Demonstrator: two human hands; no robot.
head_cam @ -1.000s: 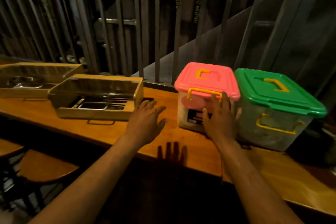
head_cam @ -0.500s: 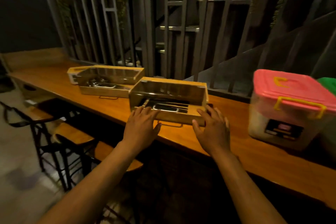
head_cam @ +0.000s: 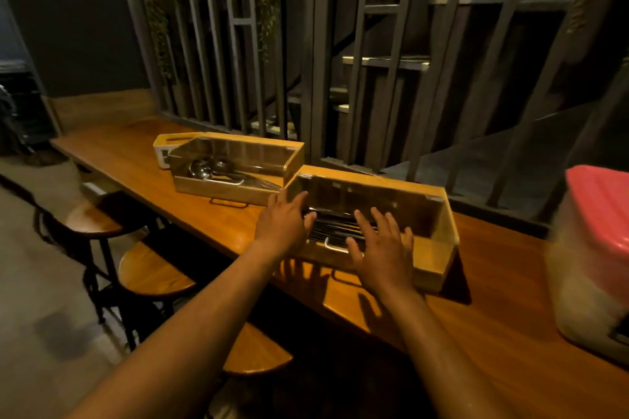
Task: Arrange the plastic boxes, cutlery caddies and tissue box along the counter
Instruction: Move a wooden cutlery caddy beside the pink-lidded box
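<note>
Two wooden cutlery caddies with clear lids lie along the wooden counter (head_cam: pixel 238 231). The near caddy (head_cam: pixel 432 235) holds dark cutlery. My left hand (head_cam: pixel 284 224) rests with spread fingers against its left front corner. My right hand (head_cam: pixel 383 248) lies flat, fingers apart, on its front lid and handle. The far caddy (head_cam: pixel 238 163) holds ladles and touches the near caddy's left end. A white tissue box (head_cam: pixel 161 151) with a wooden top peeks out behind the far caddy. A clear plastic box with a pink lid (head_cam: pixel 599 231) stands at the right edge, blurred.
Dark vertical bars and a stair rise right behind the counter (head_cam: pixel 340 78). Round wooden stools (head_cam: pixel 153 270) stand under the counter's front edge on the left. The counter stretches away to the left past the tissue box.
The view has swung left from the pink and green boxes to the caddies. Both hands left the pink box and came to rest on the near caddy, which now touches the far one.
</note>
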